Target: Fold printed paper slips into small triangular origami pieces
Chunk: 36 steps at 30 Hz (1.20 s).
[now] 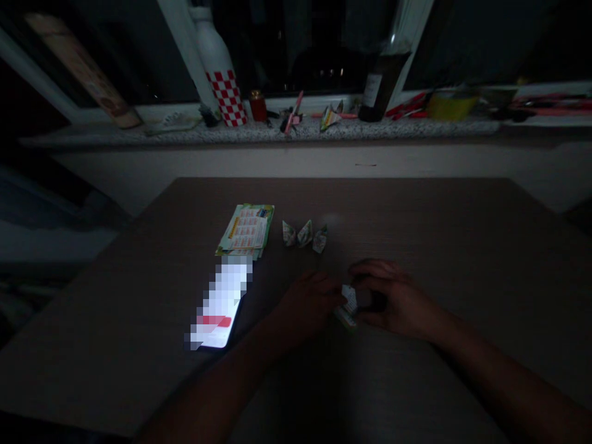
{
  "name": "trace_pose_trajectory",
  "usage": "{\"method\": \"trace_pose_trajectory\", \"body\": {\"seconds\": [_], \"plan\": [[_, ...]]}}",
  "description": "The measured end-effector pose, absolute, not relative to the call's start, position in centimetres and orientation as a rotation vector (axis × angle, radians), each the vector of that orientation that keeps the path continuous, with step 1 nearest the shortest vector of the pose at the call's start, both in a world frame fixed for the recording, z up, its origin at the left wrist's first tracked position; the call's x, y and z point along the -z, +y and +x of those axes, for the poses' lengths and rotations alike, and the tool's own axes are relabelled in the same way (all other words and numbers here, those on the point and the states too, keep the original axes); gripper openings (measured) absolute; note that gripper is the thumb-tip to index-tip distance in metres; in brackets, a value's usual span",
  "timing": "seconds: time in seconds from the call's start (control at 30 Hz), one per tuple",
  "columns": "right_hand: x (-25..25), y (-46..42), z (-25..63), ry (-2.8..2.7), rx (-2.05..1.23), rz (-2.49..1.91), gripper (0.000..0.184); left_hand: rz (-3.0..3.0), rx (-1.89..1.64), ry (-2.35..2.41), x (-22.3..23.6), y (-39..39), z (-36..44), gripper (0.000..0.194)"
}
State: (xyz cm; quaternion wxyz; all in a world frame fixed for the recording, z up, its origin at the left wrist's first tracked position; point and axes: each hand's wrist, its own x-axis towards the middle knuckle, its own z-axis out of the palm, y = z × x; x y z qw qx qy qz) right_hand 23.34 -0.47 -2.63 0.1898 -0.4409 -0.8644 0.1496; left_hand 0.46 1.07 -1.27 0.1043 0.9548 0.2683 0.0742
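In the dim light a small piece of folded printed paper (350, 298) lies on the table between my two hands. My left hand (313, 303) rests over its left edge with the fingers together, gripping it against the table. Close by on the right is my right hand (393, 296), its fingers curved and the thumb held apart from them, with the tips at the paper's edge. Whether those tips touch the paper I cannot make out. Beyond my hands stand three small folded paper pieces in a row: a left one (288, 234), a middle one (304, 234) and a right one (320, 239).
A stack of printed paper sheets (250, 228) lies left of the folded pieces, with a lit phone (219, 308) nearer me. On the stone windowsill (185, 135) behind the table (139, 277) stand a red-checked white bottle (224, 80), a dark bottle (371, 92) and another folded paper (330, 117).
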Motion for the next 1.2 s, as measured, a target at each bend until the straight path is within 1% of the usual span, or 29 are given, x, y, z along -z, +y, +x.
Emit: {"method": "trace_pose_trajectory", "body": {"seconds": [0.23, 0.33, 0.43, 0.5, 0.63, 0.87, 1.0, 1.2], "plan": [[2.6, -0.8, 22.9, -2.403, -0.421, -1.121, 0.032, 2.805, -0.238, 0.857, 1.1, 0.8, 0.7, 0.019], [2.5, -1.2, 22.4, -2.396, -0.425, -1.071, 0.03, 2.793, -0.234, 0.923, 0.9, 0.7, 0.7, 0.023], [2.7, -1.4, 22.3, -2.405, -0.466, -1.018, 0.02, 2.776, -0.235, 0.977, 0.7, 0.6, 0.7, 0.028], [3.1, -1.2, 22.4, -2.342, -0.458, -1.033, 0.011, 2.775, -0.244, 0.986, 0.8, 0.6, 0.8, 0.026], [4.0, -0.6, 22.8, -2.195, -0.381, -1.15, 0.014, 2.791, -0.227, 1.002, 0.9, 0.4, 1.2, 0.024], [4.2, -0.7, 21.4, -2.133, -0.278, -1.293, 0.01, 2.839, -0.167, 1.027, 1.0, -0.4, 1.7, 0.02], [4.2, -0.6, 21.6, -2.143, -0.31, -1.325, 0.01, 2.849, -0.151, 1.004, 0.8, -0.6, 1.6, 0.02], [4.8, 0.8, 22.8, -2.073, -0.325, -1.394, 0.004, 2.825, -0.085, 1.003, 0.2, -0.5, 1.6, 0.019]]}}
